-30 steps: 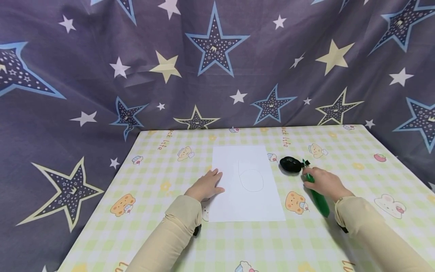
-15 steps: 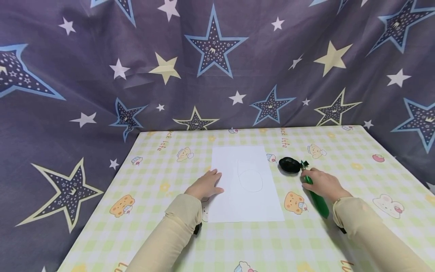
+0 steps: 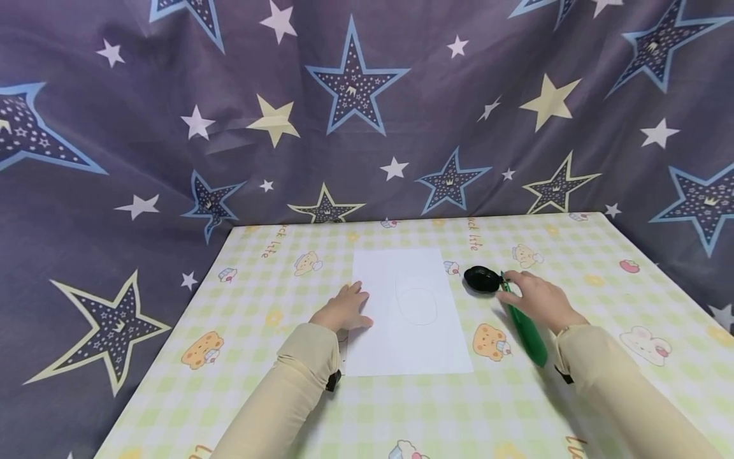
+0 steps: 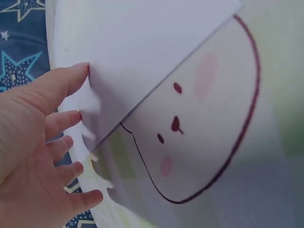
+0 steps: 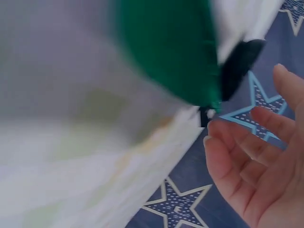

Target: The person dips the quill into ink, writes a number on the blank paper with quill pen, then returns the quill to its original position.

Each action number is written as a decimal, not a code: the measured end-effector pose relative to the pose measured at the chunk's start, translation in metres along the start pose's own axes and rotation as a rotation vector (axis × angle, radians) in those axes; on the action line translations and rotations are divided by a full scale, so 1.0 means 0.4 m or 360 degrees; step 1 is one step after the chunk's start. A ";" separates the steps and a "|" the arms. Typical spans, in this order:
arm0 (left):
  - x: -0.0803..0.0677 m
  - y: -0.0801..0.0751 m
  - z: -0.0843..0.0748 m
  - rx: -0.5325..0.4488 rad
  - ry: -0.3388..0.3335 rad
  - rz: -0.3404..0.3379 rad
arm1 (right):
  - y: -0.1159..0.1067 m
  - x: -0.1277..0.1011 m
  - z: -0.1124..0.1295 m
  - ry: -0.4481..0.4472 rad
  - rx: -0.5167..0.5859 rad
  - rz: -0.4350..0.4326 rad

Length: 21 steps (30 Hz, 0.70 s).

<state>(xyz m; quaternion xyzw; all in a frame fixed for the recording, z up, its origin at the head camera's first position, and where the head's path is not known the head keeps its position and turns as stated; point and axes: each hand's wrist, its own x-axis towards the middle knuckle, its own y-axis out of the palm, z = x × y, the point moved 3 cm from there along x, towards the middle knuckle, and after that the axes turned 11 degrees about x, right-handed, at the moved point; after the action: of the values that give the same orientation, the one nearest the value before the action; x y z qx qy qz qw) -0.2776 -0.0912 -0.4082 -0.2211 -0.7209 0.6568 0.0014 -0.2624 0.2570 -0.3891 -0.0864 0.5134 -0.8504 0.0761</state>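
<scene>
A white sheet of paper [image 3: 401,344] with a faint oval outline lies in the middle of the table. My left hand [image 3: 344,310] rests flat on its left edge, fingers straight; in the left wrist view the fingertips [image 4: 76,76] touch the paper's edge [image 4: 142,42]. My right hand [image 3: 536,301] hovers over the upper end of a long green object [image 3: 529,338] lying on the tablecloth. Its fingertips reach next to a small black rounded object [image 3: 480,280]. In the right wrist view the hand [image 5: 256,161] is relaxed and empty beside the green object [image 5: 166,47] and the black one [image 5: 240,61].
The table [image 3: 275,395] wears a green-and-yellow checked cloth with cartoon prints [image 4: 199,118]. A dark star-patterned curtain [image 3: 367,127] hangs close behind and along both sides. The table's right edge runs near my right forearm.
My right hand slid a little forward along the green object toward the black one. The left hand and the paper stayed put. The view shifted slightly.
</scene>
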 end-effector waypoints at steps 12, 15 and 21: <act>0.010 -0.044 0.042 0.0069 -0.0150 -0.0167 | -0.018 0.102 0.101 0.0023 0.0072 0.0008; 0.016 -0.067 0.045 0.0099 -0.0246 -0.0270 | -0.010 0.117 0.120 0.0017 0.0076 -0.0002; 0.021 -0.102 0.036 0.0116 -0.0355 -0.0408 | 0.000 0.143 0.140 0.0052 0.0075 0.0007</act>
<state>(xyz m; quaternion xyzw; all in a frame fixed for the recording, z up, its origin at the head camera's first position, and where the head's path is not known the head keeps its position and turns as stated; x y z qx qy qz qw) -0.3023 -0.1038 -0.3739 -0.0529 -0.7147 0.6973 0.0131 -0.3057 0.1965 -0.3595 -0.0695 0.4946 -0.8634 0.0715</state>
